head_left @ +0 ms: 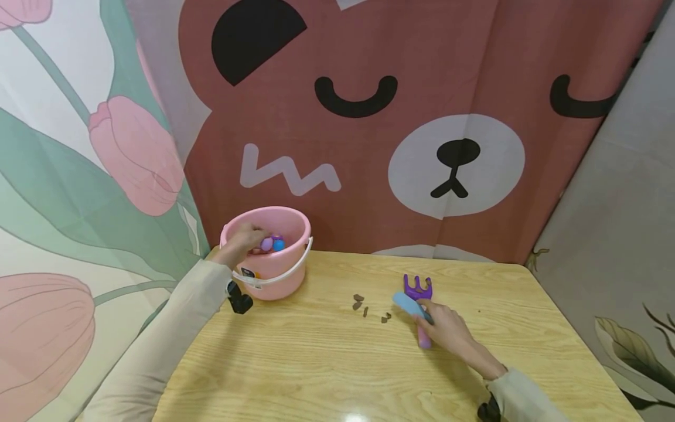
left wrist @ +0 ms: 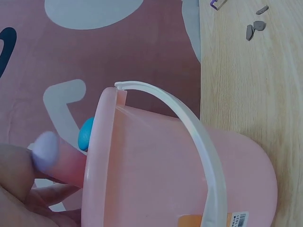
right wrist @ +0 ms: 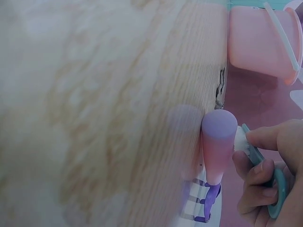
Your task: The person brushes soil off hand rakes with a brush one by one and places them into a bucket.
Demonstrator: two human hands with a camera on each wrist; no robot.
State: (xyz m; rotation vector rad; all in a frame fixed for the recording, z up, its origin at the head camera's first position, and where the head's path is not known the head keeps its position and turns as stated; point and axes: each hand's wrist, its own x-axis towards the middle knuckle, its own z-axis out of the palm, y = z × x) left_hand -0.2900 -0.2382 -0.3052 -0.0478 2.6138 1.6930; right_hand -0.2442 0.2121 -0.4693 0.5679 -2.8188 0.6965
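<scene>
My left hand (head_left: 246,236) reaches over the rim into a pink bucket (head_left: 271,271). Its thumb and fingers are around the pink handle (left wrist: 71,165) of a toy tool with a lavender end; the tool's head is hidden inside the bucket. Beside that handle a blue rounded end (head_left: 278,245) shows. My right hand (head_left: 448,328) grips a light blue scrub brush (head_left: 408,305) with white bristles (right wrist: 241,140). Under the brush, a toy rake (head_left: 424,339) lies on the table, its purple tines towards the back and its pink handle towards me.
Several brown crumbs of dirt (head_left: 358,302) lie on the wooden table (head_left: 295,357) between bucket and rake. The bucket's white handle (head_left: 279,277) hangs down at its front. Behind the table hangs a cloth with a bear print (head_left: 364,205).
</scene>
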